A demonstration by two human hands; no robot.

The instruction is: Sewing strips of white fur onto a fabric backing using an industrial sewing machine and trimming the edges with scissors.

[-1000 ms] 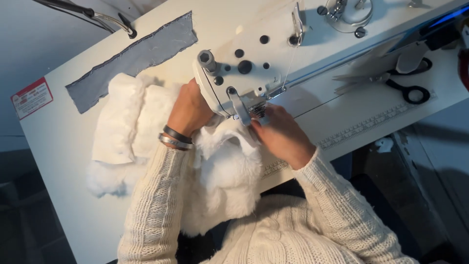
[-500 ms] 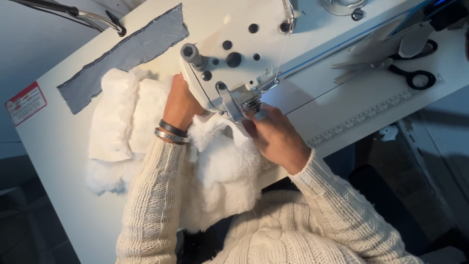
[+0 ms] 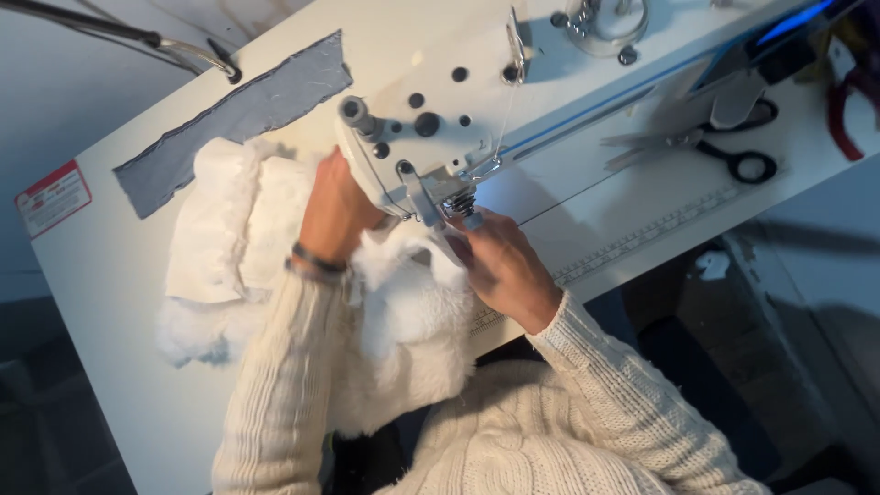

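Head view — hands (image 3: pixel 412 238) flat on white fur (image 3: pixel 412 321)

One label was present: a small rectangular red-and-white sticker label (image 3: pixel 52 197), fixed flat to the white sewing tabletop (image 3: pixel 119 367) at its far left corner. The label sat slightly tilted against the tabletop edges. Its upper band was red and its lower part white with dark print too small to resolve. It lay well apart from the other items on the tabletop and was uncovered. A narrow blue glowing strip (image 3: pixel 796 20) showed at the far right edge; whether it was a screen could not be determined.
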